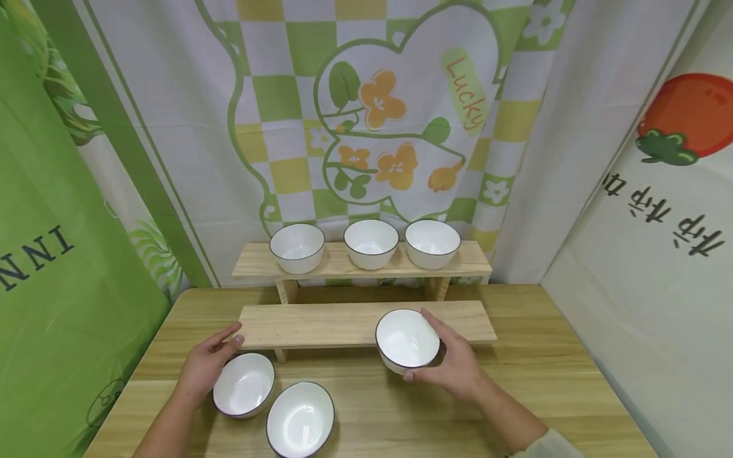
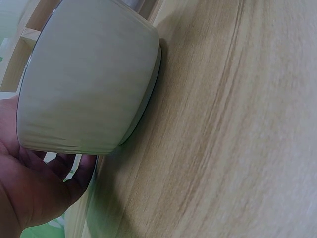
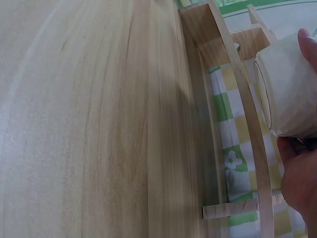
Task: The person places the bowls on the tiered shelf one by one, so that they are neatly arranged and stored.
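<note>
My right hand (image 1: 458, 369) grips a white bowl (image 1: 408, 337) with a dark rim, thumb at its near side and fingers at the far side. In the head view this bowl overlaps the front edge of the lower wooden shelf (image 1: 321, 323). The right wrist view has the same bowl (image 3: 290, 89) beside the shelf's board. At the shelf's left end is my left hand (image 1: 209, 362), its fingertips by the board's corner. A second white bowl (image 1: 244, 385) stands on the table right beside that hand; its outer wall hides part of the fingers in the left wrist view.
Another white bowl (image 1: 300, 420) stands on the wooden table (image 1: 550, 381) near the front. On the upper shelf (image 1: 246, 261) are a left bowl (image 1: 297, 248), a middle bowl (image 1: 371, 244) and a right bowl (image 1: 432, 244). A patterned curtain (image 1: 286, 127) hangs behind.
</note>
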`<state>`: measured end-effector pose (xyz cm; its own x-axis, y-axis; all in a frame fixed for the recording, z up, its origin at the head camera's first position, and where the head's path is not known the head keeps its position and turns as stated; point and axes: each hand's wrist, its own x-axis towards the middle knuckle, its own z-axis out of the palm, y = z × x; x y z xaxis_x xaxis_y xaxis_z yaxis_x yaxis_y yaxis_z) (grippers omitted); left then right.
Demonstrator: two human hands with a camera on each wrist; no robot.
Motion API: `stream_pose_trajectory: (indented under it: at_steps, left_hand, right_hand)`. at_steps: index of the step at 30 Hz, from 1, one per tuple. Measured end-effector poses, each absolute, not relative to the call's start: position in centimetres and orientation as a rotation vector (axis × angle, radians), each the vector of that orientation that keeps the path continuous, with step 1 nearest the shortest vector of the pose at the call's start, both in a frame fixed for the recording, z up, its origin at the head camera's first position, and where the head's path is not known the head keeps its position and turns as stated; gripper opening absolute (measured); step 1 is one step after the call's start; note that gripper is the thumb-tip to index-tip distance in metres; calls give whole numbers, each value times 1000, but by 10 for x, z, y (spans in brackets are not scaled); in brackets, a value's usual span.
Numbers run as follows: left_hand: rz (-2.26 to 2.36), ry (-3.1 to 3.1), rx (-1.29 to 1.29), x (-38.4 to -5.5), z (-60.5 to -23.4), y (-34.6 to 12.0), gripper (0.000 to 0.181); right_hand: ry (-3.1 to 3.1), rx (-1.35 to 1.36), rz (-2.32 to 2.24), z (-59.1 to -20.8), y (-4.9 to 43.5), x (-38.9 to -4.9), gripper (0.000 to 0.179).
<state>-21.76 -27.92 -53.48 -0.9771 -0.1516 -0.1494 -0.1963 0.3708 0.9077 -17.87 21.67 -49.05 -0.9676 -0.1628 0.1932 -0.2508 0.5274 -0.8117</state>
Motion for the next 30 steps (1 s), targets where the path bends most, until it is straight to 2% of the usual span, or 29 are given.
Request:
stream_pose_trajectory:
  at_steps: [30]
  left_hand:
    - [1701, 2581, -319, -218, -533, -279, 69]
  right_hand:
    - [-2686, 109, 1321, -498, 243, -217, 132]
